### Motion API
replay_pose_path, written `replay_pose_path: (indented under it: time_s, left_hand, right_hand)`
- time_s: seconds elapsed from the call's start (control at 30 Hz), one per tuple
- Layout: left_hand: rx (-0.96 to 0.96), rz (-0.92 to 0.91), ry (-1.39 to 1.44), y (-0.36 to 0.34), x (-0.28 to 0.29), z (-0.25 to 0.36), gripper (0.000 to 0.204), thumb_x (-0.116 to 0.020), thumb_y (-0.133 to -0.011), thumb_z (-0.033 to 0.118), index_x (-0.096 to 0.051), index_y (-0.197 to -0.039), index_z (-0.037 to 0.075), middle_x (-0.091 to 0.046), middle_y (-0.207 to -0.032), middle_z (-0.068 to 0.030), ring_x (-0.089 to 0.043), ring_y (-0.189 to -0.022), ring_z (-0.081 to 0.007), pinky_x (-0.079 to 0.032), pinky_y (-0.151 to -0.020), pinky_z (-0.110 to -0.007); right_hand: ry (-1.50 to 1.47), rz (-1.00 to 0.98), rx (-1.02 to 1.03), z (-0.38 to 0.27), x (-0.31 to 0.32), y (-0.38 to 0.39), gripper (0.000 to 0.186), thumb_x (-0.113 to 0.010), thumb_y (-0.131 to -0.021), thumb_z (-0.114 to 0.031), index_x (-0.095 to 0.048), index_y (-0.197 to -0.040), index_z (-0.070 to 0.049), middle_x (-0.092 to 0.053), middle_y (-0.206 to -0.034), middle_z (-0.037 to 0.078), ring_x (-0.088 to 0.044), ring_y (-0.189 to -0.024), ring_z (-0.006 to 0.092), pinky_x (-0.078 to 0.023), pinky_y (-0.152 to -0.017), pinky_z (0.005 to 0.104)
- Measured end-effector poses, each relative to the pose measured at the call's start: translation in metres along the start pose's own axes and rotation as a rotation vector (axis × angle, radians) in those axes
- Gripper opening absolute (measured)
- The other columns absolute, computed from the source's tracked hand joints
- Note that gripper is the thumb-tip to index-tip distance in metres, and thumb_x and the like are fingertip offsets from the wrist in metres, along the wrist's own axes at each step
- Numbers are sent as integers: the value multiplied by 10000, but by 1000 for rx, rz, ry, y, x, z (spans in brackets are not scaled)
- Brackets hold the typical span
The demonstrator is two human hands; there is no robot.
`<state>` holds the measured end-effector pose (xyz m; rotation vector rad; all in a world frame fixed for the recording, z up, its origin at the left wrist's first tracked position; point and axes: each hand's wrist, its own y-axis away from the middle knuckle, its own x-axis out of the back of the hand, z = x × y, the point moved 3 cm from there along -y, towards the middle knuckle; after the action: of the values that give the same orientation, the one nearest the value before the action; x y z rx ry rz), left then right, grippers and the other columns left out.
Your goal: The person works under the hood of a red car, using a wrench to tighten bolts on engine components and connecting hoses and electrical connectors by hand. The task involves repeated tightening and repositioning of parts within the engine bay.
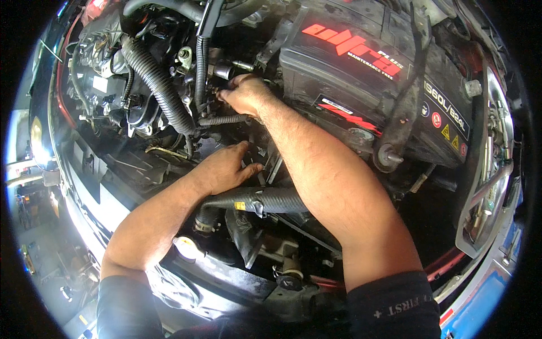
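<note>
Two reaches noted: right hand [241, 95] curled, left hand [230, 166] half-bent; grips indeterminable. Advisable: avoid loading the black hose [276, 200] near the left hand.

Near you: thick black hose [276, 200], ribbed, yellow-tagged, running left to right, its left end bent toward you and clamped. Farther from you, left of centre: short black cylinder [224, 69].

Two bare hands [228, 166] [245, 95], two dark sleeves [127, 305] [392, 302], one black car battery [316, 68], one pale radiator cap [188, 247], one upper radiator hose [282, 200], two yellow warning triangles [446, 132] [455, 143]
</note>
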<state>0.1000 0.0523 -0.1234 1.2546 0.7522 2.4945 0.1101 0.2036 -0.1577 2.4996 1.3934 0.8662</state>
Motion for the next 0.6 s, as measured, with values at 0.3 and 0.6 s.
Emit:
replay_pose_path:
  time_s: [0.3,0.6]
  left_hand:
    - [-32,10,-7,-1,-1,-3,732,-567,-934,467,-420,-1319,-138,-638,-1014,-324,-627,-1012,-424,-500,-888,-453]
    - [-16,1,-21,-2,-1,-4,724,-557,-938,474,-423,-1319,-126,-645,-990,-319,-635,-992,-426,-508,-870,-457]
  right_hand:
    - [76,68,-2,4,-5,-7,398,-699,-863,-361,-681,-1104,-46,-706,-1058,122,-672,-996,229,-510,-896,332]
    - [114,83,-4,8,-5,-12,370,-702,-855,-404,-708,-984,-57,-711,-916,102,-676,-868,201,-521,-805,332]
